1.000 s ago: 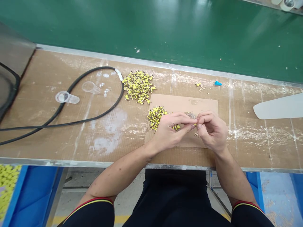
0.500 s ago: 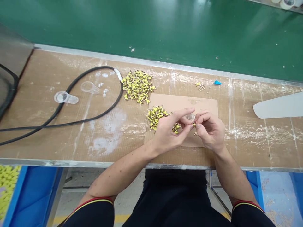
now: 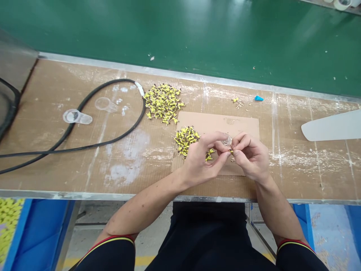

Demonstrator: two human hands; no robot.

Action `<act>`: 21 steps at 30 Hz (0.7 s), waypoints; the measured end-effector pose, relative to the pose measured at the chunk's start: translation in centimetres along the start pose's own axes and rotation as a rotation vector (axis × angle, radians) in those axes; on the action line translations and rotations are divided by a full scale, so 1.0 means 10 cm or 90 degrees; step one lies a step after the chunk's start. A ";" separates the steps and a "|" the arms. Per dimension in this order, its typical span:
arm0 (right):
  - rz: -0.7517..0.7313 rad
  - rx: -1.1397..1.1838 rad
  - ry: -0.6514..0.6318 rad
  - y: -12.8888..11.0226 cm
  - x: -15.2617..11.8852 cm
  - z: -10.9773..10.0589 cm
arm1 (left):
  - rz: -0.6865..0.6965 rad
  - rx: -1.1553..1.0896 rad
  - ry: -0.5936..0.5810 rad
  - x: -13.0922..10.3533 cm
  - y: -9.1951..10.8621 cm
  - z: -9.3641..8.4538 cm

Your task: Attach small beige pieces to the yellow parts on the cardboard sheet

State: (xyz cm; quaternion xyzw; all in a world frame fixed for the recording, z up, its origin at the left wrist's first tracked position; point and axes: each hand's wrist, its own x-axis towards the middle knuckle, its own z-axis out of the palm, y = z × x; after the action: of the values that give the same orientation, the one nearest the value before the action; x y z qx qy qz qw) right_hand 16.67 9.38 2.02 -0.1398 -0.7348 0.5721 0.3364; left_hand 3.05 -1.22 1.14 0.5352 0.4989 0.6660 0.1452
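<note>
Between my two hands, over a cardboard sheet [image 3: 214, 117], is a tiny yellow and black piece [image 3: 231, 151]. My left hand [image 3: 201, 158] pinches its left side with thumb and fingertips. On its right side, the thumb and index finger of my right hand [image 3: 252, 156] are closed on it. Just behind the fingertips sits a small clear round dish [image 3: 227, 140], partly covered by my left fingers. A pile of yellow and black pieces [image 3: 184, 140] lies left of my left hand on the sheet, partly hidden by it.
A larger pile of yellow pieces [image 3: 164, 103] lies behind the sheet's left corner. Further left are a black cable loop [image 3: 105, 83] and two clear plastic scoops [image 3: 84, 118]. A blue cone [image 3: 258, 98] is at the back, a white blade-like object [image 3: 332, 126] at the right.
My left index finger has bent down and now lies by the clear dish. The held piece has dropped very slightly between my fingertips.
</note>
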 end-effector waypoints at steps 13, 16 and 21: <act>-0.023 -0.003 0.005 -0.02 -0.02 0.01 | 0.052 0.039 0.014 -0.06 -0.05 0.01; -0.053 -0.052 0.028 -0.05 -0.04 -0.01 | 0.102 0.027 0.007 -0.04 -0.06 0.00; -0.134 -0.140 0.042 -0.10 -0.04 -0.05 | 0.144 -0.015 -0.010 0.03 -0.04 -0.03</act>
State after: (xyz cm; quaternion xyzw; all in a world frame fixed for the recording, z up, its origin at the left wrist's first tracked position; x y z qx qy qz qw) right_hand 17.48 9.17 2.82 -0.1166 -0.7920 0.4450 0.4014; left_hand 2.54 -0.99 1.02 0.5917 0.4263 0.6796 0.0791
